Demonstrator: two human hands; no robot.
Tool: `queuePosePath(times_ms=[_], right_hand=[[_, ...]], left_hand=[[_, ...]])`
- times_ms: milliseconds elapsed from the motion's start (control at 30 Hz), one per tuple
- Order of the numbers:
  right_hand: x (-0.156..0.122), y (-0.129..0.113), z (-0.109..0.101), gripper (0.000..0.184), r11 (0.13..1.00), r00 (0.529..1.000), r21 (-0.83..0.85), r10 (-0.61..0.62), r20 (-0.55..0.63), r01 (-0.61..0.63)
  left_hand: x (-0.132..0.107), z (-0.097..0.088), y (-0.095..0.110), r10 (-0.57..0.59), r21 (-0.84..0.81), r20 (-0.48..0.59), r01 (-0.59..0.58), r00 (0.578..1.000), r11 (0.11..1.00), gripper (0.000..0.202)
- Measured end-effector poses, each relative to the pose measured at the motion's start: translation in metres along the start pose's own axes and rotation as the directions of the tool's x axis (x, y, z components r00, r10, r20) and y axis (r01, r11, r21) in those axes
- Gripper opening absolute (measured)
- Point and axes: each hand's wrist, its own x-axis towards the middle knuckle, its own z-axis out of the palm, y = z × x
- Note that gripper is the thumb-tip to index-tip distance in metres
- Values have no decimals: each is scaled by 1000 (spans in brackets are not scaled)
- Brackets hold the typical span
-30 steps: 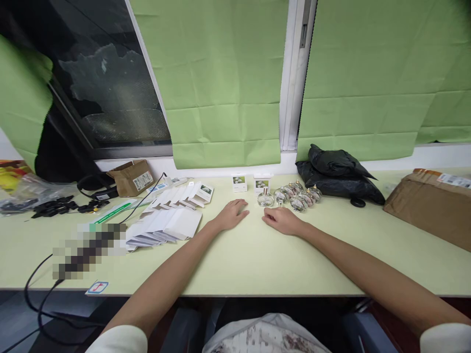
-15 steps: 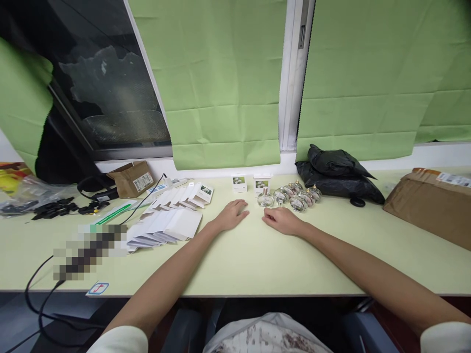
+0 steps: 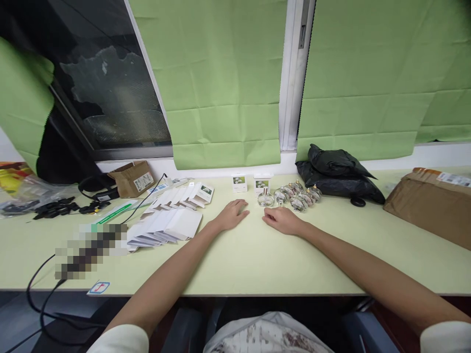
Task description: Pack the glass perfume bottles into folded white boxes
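My left hand [image 3: 232,214] lies on the pale green table, palm down, fingers stretched out and thumb apart, holding nothing. Close by on the right, my right hand [image 3: 283,221] rests on the tabletop with its fingers curled in, and nothing shows in it. Just beyond the right hand stands a clear glass perfume bottle [image 3: 265,198]. Several more perfume bottles [image 3: 297,202] are grouped to its right. Two small white boxes with a flower picture stand behind: a left box [image 3: 239,184] and a right box [image 3: 262,182], the latter partly behind the single bottle.
Flattened white cartons [image 3: 169,226] and a row of small white boxes [image 3: 180,197] lie left of my left arm. Black plastic bags [image 3: 338,179] sit at the back right, near a large cardboard box [image 3: 434,206]. A small cardboard box [image 3: 131,179] and cables are at left.
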Motion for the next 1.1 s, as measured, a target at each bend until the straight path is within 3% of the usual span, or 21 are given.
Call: queuePosePath(times_ms=[1100], right_hand=[[1,0,1,27,1000,1000,-10,1,-6,-2]], left_hand=[[0,0,-2,-6,-7,-1,6,1000,1000,50]])
